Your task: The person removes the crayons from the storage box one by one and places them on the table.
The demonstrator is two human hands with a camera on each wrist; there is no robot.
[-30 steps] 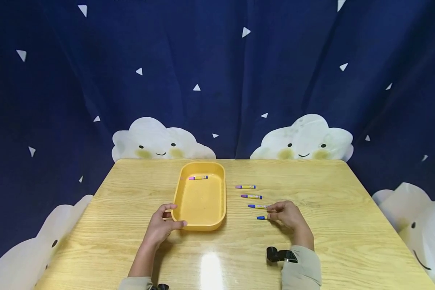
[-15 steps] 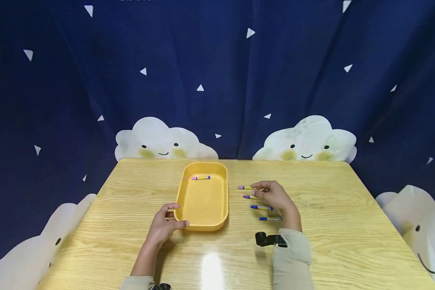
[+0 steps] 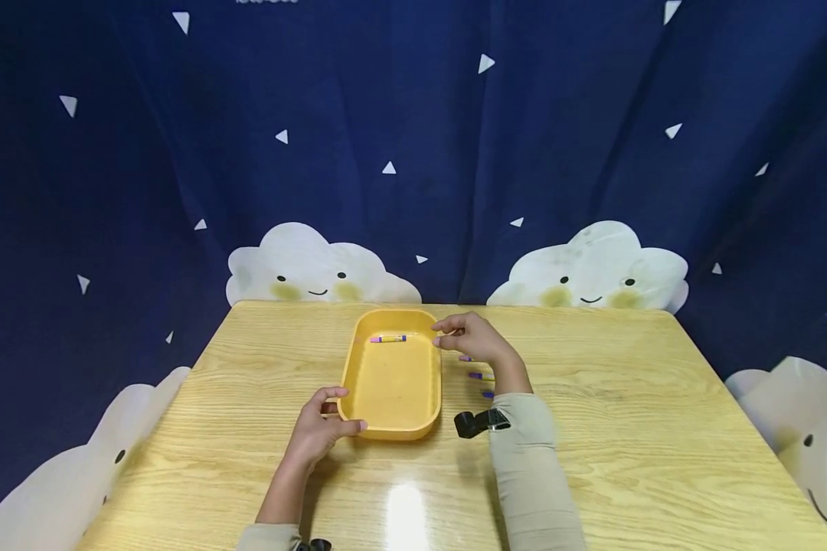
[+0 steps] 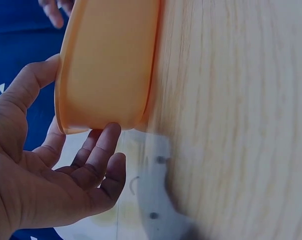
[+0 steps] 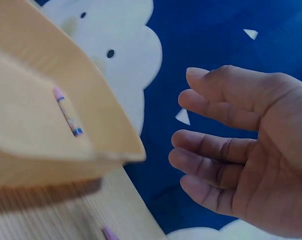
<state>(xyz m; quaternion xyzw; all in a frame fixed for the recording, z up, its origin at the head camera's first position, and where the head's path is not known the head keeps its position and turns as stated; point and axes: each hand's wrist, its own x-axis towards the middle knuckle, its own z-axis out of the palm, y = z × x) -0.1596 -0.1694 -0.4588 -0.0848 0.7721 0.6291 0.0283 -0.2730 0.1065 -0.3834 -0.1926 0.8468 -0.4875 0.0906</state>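
Note:
A yellow tray (image 3: 389, 394) lies on the table, and one pink crayon (image 3: 389, 339) rests inside near its far end. My left hand (image 3: 315, 428) grips the near left corner of the tray, thumb and fingers spread around it; the left wrist view shows fingers against the tray wall (image 4: 110, 60). At the tray's far right rim hovers my right hand (image 3: 475, 338), its fingers loosely bent and holding nothing in the right wrist view. Below it, partly covered by hand and arm, are a pink-tipped crayon (image 3: 465, 358), a purple crayon (image 3: 479, 376) and a blue-tipped crayon (image 3: 488, 395).
A wooden table (image 3: 634, 428) bears everything. Behind it hangs a dark blue curtain (image 3: 441, 115) printed with white triangles and smiling clouds. Black camera mounts sit on both wrists, the right one (image 3: 478, 423) over the table.
From beside the lowest crayon, my right hand has moved up and left past the row to the tray's far right rim. The left hand keeps its hold; the view has shifted slightly.

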